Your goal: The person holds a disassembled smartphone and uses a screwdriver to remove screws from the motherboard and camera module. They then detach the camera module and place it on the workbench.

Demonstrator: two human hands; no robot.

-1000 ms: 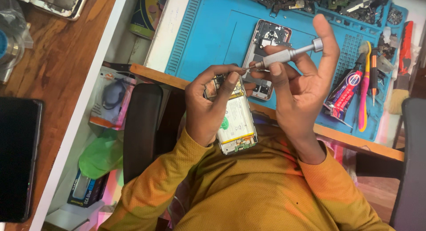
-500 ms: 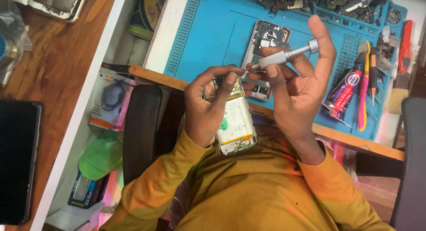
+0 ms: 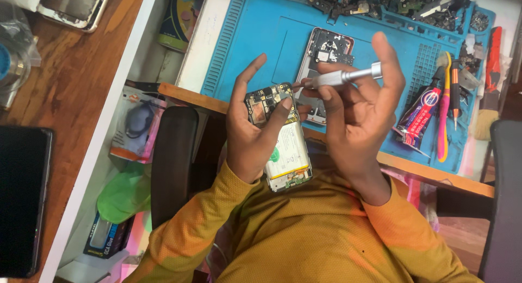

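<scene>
Above the blue work mat (image 3: pixel 261 38), held in the air over the person's lap, the opened phone (image 3: pixel 278 136) rests in the left hand (image 3: pixel 247 133). That hand cups it from the side, thumb laid across the white battery and the index finger raised clear, so the grip is loose rather than clamped. The right hand (image 3: pixel 353 120) pinches a silver precision screwdriver (image 3: pixel 340 76) between thumb and fingers, with the index finger stretched over its rear cap; the tip sits at the upper edge of the exposed circuit board.

The main risk, as I judge it, is a slip of the tip. With the phone unsupported by the surface, any push on the driver can tilt the phone in that light hold, and the point could skate off a screw head onto the board or towards the battery just below it. A scratched board or a punctured battery would be the worst of it.

A loosened screw could also drop, since there is nothing beneath but clothing and the chair (image 3: pixel 174 169); it would be hard to find.

The phone itself could slide out towards the lap if the thumb lifts. The detached back cover (image 3: pixel 321 60) lies on the mat, near the glue tube (image 3: pixel 418 112), well apart from both hands.
</scene>
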